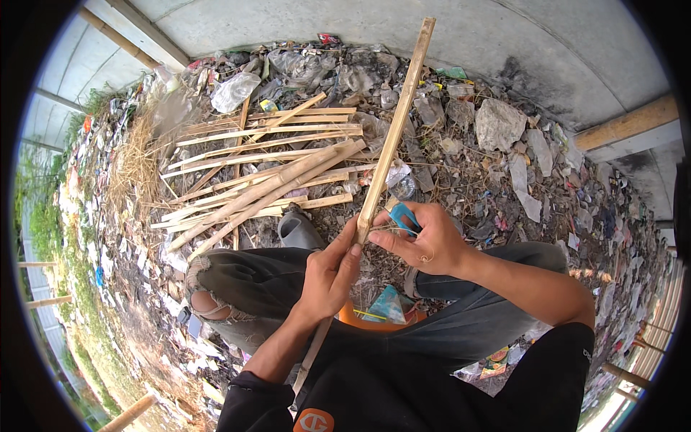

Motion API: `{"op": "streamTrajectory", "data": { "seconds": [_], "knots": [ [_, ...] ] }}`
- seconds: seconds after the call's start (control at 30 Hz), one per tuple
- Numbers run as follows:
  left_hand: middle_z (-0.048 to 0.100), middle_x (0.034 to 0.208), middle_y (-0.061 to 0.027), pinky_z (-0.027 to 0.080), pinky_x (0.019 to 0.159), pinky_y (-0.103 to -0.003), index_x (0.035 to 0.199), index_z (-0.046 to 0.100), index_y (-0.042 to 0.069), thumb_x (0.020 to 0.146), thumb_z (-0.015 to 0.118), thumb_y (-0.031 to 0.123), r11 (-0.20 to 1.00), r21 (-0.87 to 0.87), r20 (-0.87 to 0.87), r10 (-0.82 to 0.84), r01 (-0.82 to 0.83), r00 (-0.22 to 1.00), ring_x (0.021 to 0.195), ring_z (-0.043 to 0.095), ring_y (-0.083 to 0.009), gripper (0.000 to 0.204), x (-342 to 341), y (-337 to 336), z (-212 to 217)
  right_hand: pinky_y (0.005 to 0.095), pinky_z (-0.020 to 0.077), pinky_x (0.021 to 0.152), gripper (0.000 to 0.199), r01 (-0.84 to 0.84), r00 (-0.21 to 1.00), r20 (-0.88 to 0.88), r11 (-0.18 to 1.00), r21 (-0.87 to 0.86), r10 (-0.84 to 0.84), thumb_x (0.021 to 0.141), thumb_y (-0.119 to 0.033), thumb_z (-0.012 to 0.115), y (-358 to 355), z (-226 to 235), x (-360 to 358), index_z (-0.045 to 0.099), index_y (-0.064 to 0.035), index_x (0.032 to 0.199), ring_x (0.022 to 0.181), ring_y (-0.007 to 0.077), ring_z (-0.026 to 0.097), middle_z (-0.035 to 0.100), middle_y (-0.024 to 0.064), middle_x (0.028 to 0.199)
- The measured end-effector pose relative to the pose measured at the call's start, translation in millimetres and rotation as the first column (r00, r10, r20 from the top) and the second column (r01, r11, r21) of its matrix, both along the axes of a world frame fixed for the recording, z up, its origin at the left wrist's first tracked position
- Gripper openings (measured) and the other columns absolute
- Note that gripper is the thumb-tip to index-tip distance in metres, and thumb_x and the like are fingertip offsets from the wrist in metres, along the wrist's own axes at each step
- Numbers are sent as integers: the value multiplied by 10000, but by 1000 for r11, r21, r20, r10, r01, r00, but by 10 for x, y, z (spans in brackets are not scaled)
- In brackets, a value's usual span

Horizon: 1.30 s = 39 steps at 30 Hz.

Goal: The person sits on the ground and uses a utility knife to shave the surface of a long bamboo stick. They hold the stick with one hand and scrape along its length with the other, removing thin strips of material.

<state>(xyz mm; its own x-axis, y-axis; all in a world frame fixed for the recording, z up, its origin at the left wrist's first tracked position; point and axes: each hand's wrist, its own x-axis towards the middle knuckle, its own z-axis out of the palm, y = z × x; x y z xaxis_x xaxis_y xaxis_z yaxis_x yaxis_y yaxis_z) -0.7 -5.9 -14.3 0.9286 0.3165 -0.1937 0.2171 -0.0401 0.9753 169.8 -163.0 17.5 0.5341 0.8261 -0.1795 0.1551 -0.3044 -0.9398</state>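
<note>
A long split bamboo strip (394,137) runs from beside my lap up toward the wall, tilted to the right. My left hand (333,277) is wrapped round its lower part, the thumb lying along it. Close by, my right hand (425,241) is closed on a small blue object with a pale end (401,217), whose kind I cannot make out. Its thumb reaches to the strip just above my left fingers. Thin loose fibres show between the right thumb and the strip. The strip's lower end passes under my left wrist and down by my lap.
Several cut bamboo strips (266,169) lie in a loose pile ahead on the left. Litter and rubble cover the ground, with a large stone (500,124) at the right. A grey concrete wall (403,29) stands beyond. Under my legs is something orange (349,315).
</note>
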Motion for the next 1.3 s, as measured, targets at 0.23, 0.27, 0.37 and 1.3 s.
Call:
{"op": "streamTrajectory", "data": {
  "seconds": [0.23,0.27,0.37,1.3],
  "knots": [
    [549,753,22,445,603,-242,1568,464,-26,1099,542,89,1000,-20,-25,22,-22,999,657,490,-53,489,11,17,58,296,443,561,230,-217,976,36,975,44,216,928,-260,833,-32,44,140,779,-36,930,577,79,520,678,16,672],
    [551,755,21,444,602,-240,1566,468,-25,1099,541,86,1000,-14,-20,25,-25,999,656,489,-54,485,1,30,39,295,446,569,226,-270,962,-20,962,36,271,924,-255,836,-43,72,179,782,-36,929,590,82,531,685,20,686],
    [501,723,48,413,568,-222,1573,455,-24,1111,532,96,963,115,17,242,-242,970,626,450,-39,484,53,184,-16,296,454,593,185,-555,810,-233,831,-10,538,911,-219,838,-145,231,229,787,-45,950,629,88,552,684,25,701],
    [437,666,51,329,522,-211,1641,320,-14,1150,448,281,871,-422,43,-258,251,965,524,386,-36,586,8,-63,60,298,383,552,318,287,917,-272,956,-59,-292,990,-359,762,-98,148,509,710,-52,923,597,36,486,537,-68,624]
  ]
}}
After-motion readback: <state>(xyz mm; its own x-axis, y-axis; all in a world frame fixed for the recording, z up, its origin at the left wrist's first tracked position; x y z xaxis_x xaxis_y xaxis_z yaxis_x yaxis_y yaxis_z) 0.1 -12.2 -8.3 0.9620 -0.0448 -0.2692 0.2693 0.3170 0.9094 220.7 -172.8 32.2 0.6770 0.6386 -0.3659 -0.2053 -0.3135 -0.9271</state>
